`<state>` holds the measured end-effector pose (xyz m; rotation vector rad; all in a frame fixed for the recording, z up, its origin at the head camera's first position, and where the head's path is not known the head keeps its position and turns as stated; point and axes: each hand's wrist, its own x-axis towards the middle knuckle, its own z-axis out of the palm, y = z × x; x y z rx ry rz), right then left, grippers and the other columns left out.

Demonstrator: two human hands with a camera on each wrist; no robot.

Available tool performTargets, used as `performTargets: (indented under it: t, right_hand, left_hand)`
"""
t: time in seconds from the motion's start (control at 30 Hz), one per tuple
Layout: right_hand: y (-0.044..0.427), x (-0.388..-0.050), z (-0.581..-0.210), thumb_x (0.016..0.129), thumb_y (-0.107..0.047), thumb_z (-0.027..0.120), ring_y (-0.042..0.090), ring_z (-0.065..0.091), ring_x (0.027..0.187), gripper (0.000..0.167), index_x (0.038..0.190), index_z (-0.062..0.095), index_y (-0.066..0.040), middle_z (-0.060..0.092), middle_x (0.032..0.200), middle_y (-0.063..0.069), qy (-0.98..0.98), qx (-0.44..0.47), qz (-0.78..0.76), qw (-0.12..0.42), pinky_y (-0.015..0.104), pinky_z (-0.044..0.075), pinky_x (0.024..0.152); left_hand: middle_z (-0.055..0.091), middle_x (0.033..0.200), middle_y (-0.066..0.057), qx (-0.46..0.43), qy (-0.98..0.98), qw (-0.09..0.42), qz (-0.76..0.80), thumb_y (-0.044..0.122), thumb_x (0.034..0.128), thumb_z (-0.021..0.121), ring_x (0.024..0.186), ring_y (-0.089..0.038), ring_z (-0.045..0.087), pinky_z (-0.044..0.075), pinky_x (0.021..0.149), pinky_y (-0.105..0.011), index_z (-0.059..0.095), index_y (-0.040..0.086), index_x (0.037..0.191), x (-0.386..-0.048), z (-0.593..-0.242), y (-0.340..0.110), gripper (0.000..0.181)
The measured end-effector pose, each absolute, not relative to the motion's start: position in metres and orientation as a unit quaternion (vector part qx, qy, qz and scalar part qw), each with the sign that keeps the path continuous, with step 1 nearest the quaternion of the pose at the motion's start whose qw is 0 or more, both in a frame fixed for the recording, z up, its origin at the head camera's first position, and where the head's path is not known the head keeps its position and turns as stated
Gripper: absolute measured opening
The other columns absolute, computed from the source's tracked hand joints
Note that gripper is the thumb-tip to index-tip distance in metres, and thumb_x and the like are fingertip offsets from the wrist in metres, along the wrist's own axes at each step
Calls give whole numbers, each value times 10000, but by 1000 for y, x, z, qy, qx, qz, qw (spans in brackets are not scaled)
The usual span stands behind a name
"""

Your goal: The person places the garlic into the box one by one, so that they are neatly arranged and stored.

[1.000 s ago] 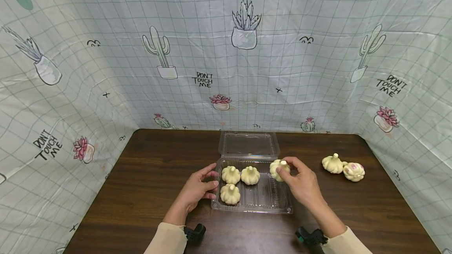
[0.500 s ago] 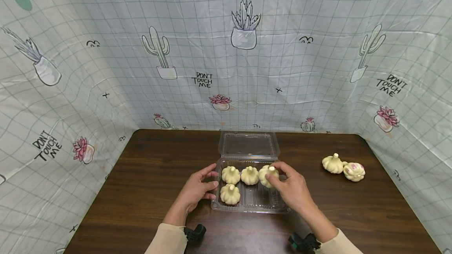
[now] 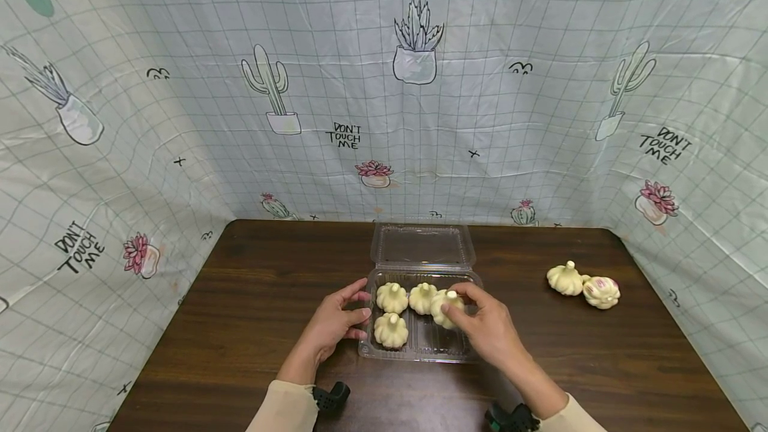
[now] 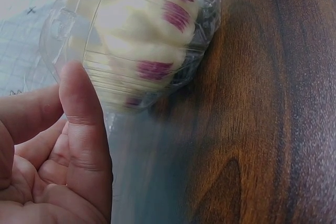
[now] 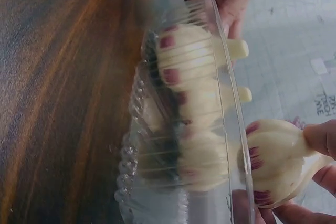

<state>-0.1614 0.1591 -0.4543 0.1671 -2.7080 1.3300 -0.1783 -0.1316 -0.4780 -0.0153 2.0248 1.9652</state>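
My right hand (image 3: pixel 493 331) pinches a white garlic bulb (image 3: pixel 446 311) by its sides, stem up, over the clear plastic container (image 3: pixel 420 355). In the right wrist view that bulb (image 5: pixel 278 163) shows purple patches and is at the container's rim (image 5: pixel 239 114), partly above it. Three other bulbs stand inside: two along the back row (image 3: pixel 392 298) (image 3: pixel 423 298) and one at front left (image 3: pixel 391 331). At the left wall, my left hand (image 3: pixel 329 322) touches the container, fingers relaxed; the left wrist view shows the thumb (image 4: pixel 84 129) beside the wall.
The container's hinged lid (image 3: pixel 423 245) lies folded back behind it. Farther right on the brown table (image 3: pixel 270 279) are two more bulbs, one upright (image 3: pixel 565 279) and one on its side (image 3: pixel 601 293). A patterned cloth (image 3: pixel 336 85) surrounds the table's back and sides.
Bulb and right hand have moved left and slightly toward the front, from the container's right back corner to close by the middle back bulb. The left hand has stayed where it was.
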Motion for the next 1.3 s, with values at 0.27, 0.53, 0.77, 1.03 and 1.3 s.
performTargets:
  t: [0.27, 0.53, 0.77, 1.03, 1.3]
  right_hand:
    - [155, -158, -456, 927, -243, 829, 177, 647, 967, 242, 1152, 752, -197, 728, 1027, 6, -895, 58, 439, 49, 338, 518, 804]
    - [149, -156, -462, 885, -209, 867, 243, 736, 1014, 278, 1141, 783, -140, 794, 1049, 68, -897, 58, 436, 51, 456, 588, 881]
    - [145, -155, -465, 861, -174, 880, 297, 769, 1001, 245, 1082, 782, -133, 802, 1051, 94, -896, 71, 436, 49, 522, 613, 908]
    - [140, -154, -469, 835, -177, 899, 253, 769, 987, 203, 989, 770, -210, 793, 992, -31, -900, 90, 425, 33, 458, 623, 855]
    - [137, -155, -472, 809, -184, 913, 196, 726, 978, 211, 964, 777, -225, 794, 1000, -42, -910, 101, 401, 38, 391, 575, 836]
  left_hand:
    - [514, 1485, -238, -7, 708, 157, 688, -19, 1032, 623, 901, -194, 617, 599, 611, -258, 417, 90, 1625, -179, -480, -132, 637]
    - [519, 1475, -237, -8, 707, 157, 690, -21, 1029, 627, 898, -191, 621, 601, 613, -256, 427, 90, 1620, -179, -480, -132, 633]
    - [524, 1471, -236, -9, 707, 158, 689, -20, 1031, 626, 895, -184, 624, 599, 611, -251, 425, 95, 1622, -179, -480, -131, 635]
    - [526, 1460, -233, -9, 706, 158, 690, -19, 1030, 627, 895, -182, 622, 598, 610, -250, 426, 95, 1622, -178, -479, -131, 635]
    - [524, 1460, -235, -9, 705, 160, 691, -17, 1033, 624, 901, -189, 622, 598, 608, -253, 420, 97, 1625, -178, -479, -131, 637]
